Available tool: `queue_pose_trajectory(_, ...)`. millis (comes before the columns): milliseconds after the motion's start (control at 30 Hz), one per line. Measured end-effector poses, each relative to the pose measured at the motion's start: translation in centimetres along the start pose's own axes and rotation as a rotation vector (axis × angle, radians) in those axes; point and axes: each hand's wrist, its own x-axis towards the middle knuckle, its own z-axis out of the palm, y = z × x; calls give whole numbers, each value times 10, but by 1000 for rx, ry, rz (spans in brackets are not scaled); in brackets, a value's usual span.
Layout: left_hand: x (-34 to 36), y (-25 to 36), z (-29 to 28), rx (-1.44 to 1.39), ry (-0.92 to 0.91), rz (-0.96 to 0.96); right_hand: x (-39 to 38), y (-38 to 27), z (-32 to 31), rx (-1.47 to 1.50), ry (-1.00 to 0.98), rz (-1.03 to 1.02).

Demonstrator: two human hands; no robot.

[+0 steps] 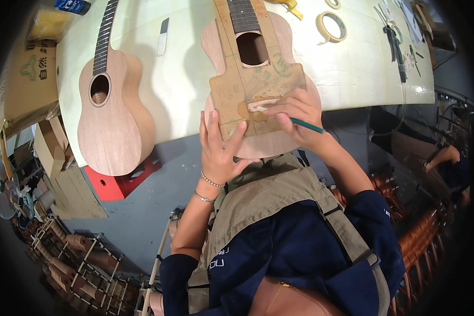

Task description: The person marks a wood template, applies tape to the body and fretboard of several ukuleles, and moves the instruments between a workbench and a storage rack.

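Note:
A small unfinished guitar [297, 46] lies with its lower end toward me, its top largely covered by a brown cardboard template [227, 89]. The template has openings around the sound hole and over a small patch of the lower body. My right hand [299, 117] is closed on a slim green-handled tool [306, 125] with a pale tip, which is at that lower opening. The exact kind of tip is too small to tell. My left hand [221, 147] rests with fingers spread on the template and the guitar's lower left edge, holding nothing.
Another small guitar [110, 126] stands at the left, above a red stool [118, 181]. On the pale table [181, 79] are a flat blade-like strip [163, 38], a tape roll [332, 27] and dark hand tools [395, 50]. A cardboard box [29, 89] is far left; racks of wooden parts [84, 263] stand below.

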Motion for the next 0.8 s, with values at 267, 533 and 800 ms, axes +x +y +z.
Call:
queue_pose_trajectory(267,0,0,2,20,0,-9,18,-6,-20,-508,-58,119)
queue_pose_trajectory(533,-3,-2,-3,15,-31,-10,8,10,-17,-322,219,360)
queue_pose_trajectory(800,-6,-116,-154,153,114,-201,9,30,-6,523,541,668)
